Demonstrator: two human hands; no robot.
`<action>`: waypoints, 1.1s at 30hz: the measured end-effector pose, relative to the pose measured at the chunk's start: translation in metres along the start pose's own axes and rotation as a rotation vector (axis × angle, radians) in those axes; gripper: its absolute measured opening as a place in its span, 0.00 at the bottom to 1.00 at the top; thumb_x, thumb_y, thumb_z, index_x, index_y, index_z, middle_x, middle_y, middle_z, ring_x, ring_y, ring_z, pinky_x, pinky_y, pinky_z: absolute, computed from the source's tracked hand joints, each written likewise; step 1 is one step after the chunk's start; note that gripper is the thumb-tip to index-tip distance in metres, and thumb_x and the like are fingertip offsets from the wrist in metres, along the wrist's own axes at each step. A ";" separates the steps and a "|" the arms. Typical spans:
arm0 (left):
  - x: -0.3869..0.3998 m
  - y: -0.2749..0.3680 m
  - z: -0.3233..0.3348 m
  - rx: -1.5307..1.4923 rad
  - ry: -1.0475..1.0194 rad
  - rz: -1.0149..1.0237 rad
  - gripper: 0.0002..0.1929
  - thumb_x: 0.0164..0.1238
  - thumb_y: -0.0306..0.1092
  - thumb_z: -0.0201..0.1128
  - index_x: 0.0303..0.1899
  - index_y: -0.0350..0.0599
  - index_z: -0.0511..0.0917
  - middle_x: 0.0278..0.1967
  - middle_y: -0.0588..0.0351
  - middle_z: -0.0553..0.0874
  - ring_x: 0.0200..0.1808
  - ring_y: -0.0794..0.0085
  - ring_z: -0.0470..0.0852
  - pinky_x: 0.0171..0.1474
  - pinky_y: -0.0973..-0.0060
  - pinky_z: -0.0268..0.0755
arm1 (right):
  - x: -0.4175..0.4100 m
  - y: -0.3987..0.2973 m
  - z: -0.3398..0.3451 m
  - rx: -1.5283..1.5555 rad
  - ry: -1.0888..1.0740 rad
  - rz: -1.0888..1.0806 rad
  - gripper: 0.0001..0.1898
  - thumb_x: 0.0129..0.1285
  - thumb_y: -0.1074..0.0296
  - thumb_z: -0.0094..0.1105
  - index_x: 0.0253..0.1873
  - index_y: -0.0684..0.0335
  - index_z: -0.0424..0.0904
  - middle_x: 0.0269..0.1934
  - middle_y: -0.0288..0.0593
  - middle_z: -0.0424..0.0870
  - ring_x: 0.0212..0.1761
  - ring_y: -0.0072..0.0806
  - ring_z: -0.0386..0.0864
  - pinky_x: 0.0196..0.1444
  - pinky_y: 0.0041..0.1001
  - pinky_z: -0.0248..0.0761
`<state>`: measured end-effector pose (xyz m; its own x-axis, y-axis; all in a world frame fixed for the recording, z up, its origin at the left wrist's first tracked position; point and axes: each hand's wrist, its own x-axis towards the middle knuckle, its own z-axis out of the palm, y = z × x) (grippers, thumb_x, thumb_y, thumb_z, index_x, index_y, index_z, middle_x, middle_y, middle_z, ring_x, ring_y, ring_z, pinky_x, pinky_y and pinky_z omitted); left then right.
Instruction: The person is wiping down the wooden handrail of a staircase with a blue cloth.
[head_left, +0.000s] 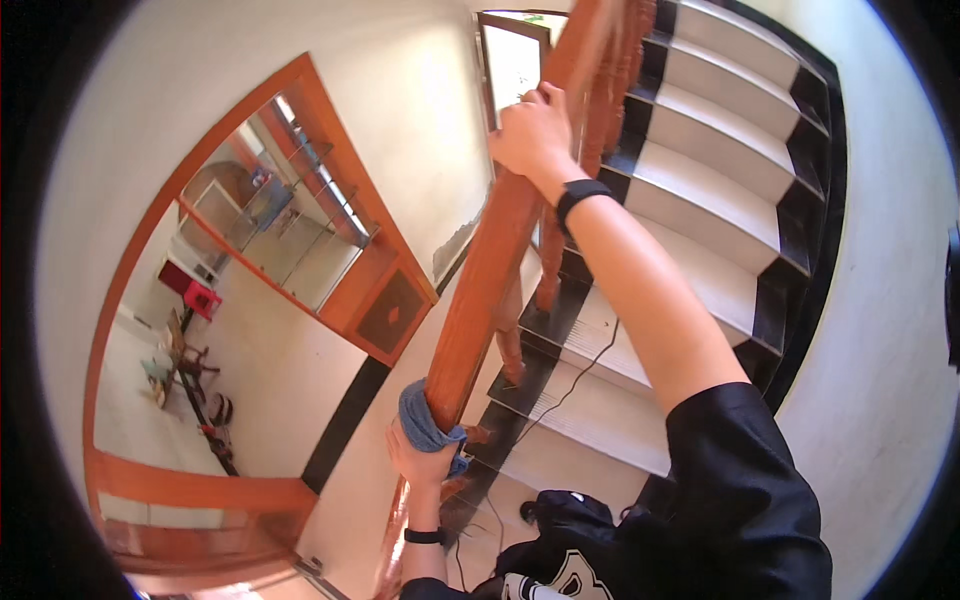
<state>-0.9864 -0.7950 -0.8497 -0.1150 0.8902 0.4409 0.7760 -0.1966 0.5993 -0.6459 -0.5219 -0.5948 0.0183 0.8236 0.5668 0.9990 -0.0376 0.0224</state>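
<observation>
A wooden stair handrail (480, 270) runs diagonally through the middle of the head view, with turned wooden balusters (550, 262) beneath it. Higher up, my right hand (534, 133) grips the rail, its fingers bent over the far edge. My left hand (424, 454) is lower down, pressing a blue cloth (426, 420) that is wrapped around the rail. Part of the left hand's fingers is hidden by the cloth and the rail. Each wrist bears a black band.
Tiled stairs (705, 217) with black edges curve up at the right. A thin dark cable (576, 381) crosses the lower steps. On the left is a wood-framed opening (150, 225) with glass shelves, showing a room with a pink stool (202, 300). Behind the rail stands a window frame (517, 26).
</observation>
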 end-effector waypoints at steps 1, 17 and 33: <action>-0.004 0.002 -0.001 -0.008 0.020 -0.023 0.44 0.37 0.47 0.85 0.61 0.45 0.76 0.54 0.46 0.83 0.58 0.44 0.80 0.65 0.50 0.72 | 0.003 0.005 0.001 -0.034 0.003 0.003 0.17 0.63 0.55 0.57 0.37 0.60 0.92 0.41 0.49 0.91 0.62 0.37 0.81 0.80 0.46 0.50; -0.125 -0.163 -0.064 0.303 -0.390 -0.298 0.49 0.29 0.47 0.86 0.64 0.50 0.76 0.61 0.52 0.83 0.63 0.52 0.79 0.69 0.56 0.69 | 0.002 0.001 -0.002 -0.024 -0.034 -0.004 0.20 0.63 0.52 0.57 0.39 0.61 0.93 0.40 0.47 0.91 0.62 0.38 0.80 0.81 0.48 0.47; 0.052 0.056 0.027 -0.021 -0.085 0.017 0.49 0.35 0.45 0.86 0.66 0.43 0.73 0.55 0.40 0.83 0.60 0.40 0.80 0.66 0.48 0.71 | -0.003 0.013 -0.007 -0.024 -0.025 -0.010 0.22 0.64 0.48 0.58 0.37 0.63 0.91 0.37 0.44 0.91 0.58 0.36 0.81 0.81 0.49 0.46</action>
<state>-0.9321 -0.7481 -0.8115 -0.0485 0.9181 0.3933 0.7641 -0.2195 0.6067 -0.6336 -0.5285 -0.5907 0.0100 0.8380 0.5456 0.9980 -0.0428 0.0475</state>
